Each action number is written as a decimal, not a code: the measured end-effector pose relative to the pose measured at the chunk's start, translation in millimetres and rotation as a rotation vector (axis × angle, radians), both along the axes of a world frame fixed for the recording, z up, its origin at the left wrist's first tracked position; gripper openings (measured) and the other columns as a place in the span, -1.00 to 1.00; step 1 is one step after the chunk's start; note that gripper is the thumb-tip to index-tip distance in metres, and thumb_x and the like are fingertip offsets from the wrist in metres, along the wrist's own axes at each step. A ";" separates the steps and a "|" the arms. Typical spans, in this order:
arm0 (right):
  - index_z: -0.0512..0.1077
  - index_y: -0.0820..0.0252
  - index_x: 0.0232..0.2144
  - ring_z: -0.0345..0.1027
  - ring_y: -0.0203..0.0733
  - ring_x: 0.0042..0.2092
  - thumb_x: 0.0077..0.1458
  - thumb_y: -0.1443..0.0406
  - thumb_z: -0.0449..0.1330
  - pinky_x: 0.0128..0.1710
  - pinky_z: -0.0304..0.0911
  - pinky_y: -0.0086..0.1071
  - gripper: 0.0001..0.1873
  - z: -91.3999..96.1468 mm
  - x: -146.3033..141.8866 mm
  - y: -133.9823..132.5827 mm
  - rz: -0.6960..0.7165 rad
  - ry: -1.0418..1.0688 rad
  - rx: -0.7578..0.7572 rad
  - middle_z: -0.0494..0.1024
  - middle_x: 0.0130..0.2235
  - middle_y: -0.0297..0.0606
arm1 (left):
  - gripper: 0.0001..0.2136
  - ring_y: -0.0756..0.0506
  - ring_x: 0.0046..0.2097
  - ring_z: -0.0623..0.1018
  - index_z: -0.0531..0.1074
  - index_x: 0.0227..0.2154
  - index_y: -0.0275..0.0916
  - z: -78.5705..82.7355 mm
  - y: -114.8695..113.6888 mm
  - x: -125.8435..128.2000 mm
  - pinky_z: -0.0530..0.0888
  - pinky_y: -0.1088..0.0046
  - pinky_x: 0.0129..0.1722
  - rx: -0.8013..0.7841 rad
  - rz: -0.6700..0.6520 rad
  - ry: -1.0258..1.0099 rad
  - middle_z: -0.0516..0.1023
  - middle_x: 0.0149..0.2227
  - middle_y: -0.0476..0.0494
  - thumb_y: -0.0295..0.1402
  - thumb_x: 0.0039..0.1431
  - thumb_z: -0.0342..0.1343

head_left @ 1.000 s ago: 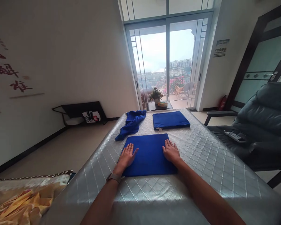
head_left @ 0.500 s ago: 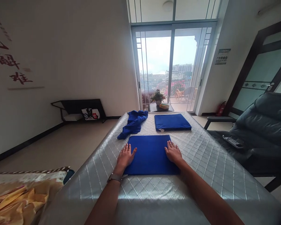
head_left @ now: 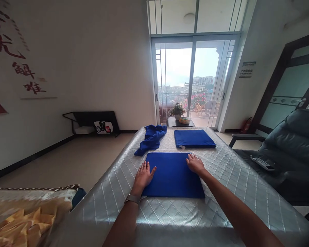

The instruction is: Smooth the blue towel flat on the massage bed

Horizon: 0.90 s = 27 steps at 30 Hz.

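Note:
A flat rectangle of folded blue cloth (head_left: 173,176) lies on the silver quilted table cover (head_left: 167,214) in front of me. My left hand (head_left: 144,175) rests flat on its left edge, fingers stretched forward and thumb out over the cloth. At the upper right corner, my right hand (head_left: 195,164) lies palm down with its fingers extended on the edge. Farther back on the right sits a second folded blue stack (head_left: 194,139) with a small white tag at its near edge. A crumpled blue cloth (head_left: 151,139) lies at the back left.
A dark recliner (head_left: 280,147) with a pale device on its seat stands to the right. Yellow cloth (head_left: 23,224) lies on a surface at lower left. Beyond the table, a small stand bears a potted plant (head_left: 178,110). A black bench (head_left: 95,121) stands against the left wall.
My right hand has slid forward along the cloth's right edge to its far corner. My left hand stays at the left edge. The whole view has shifted slightly.

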State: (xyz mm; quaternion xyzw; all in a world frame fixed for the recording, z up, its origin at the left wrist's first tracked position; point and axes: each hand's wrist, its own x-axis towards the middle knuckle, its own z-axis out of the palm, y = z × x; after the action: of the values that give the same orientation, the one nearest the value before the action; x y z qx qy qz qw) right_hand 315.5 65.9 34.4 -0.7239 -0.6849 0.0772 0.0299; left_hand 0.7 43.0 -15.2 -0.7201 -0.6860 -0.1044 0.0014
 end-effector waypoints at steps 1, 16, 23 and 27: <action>-0.07 0.29 0.42 -0.32 -0.12 0.45 0.37 0.12 -0.28 0.38 -0.37 -0.13 -0.32 -1.4 -0.7 5.2 0.002 0.001 0.007 -0.12 0.45 -0.21 | -0.18 -0.27 0.41 0.10 0.08 0.34 -0.51 0.1 -0.2 0.3 0.09 0.14 0.36 0.002 0.003 0.001 0.04 0.40 -0.49 0.14 0.36 -0.46; -0.11 0.38 0.42 -0.31 -0.15 0.45 0.36 0.11 -0.28 0.39 -0.40 -0.18 -0.29 -26.8 0.6 17.7 -0.052 0.065 0.084 -0.15 0.45 -0.20 | -0.21 -0.29 0.40 0.12 0.15 0.33 -0.47 7.2 -6.3 -1.9 0.10 0.09 0.36 0.138 0.006 0.100 0.09 0.39 -0.46 0.13 0.37 -0.41; -0.08 0.39 0.41 -0.30 -0.13 0.44 0.36 0.15 -0.26 0.39 -0.40 -0.17 -0.31 -28.7 -1.4 17.7 -0.050 0.102 0.116 -0.11 0.45 -0.14 | -0.30 -0.21 0.40 0.12 0.16 0.33 -0.36 16.5 -10.4 74.5 0.14 0.15 0.36 0.040 -0.391 0.063 0.12 0.39 -0.34 0.06 0.41 -0.44; -0.07 0.35 0.42 -0.29 -0.12 0.44 0.36 0.16 -0.25 0.38 -0.37 -0.16 -0.33 -29.8 0.5 16.9 -0.043 0.096 0.128 -0.09 0.44 -0.13 | -0.27 -0.17 0.42 0.08 0.12 0.35 -0.37 23.3 0.5 147.2 0.07 0.19 0.39 0.028 -0.576 0.020 0.12 0.39 -0.33 0.08 0.40 -0.47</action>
State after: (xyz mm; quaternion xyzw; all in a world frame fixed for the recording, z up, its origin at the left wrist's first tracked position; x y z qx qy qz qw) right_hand 315.9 82.8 4.6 -0.7306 -0.6705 0.0672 0.1104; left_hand 148.0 43.4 8.1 -0.8861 -0.4518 -0.1028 -0.0117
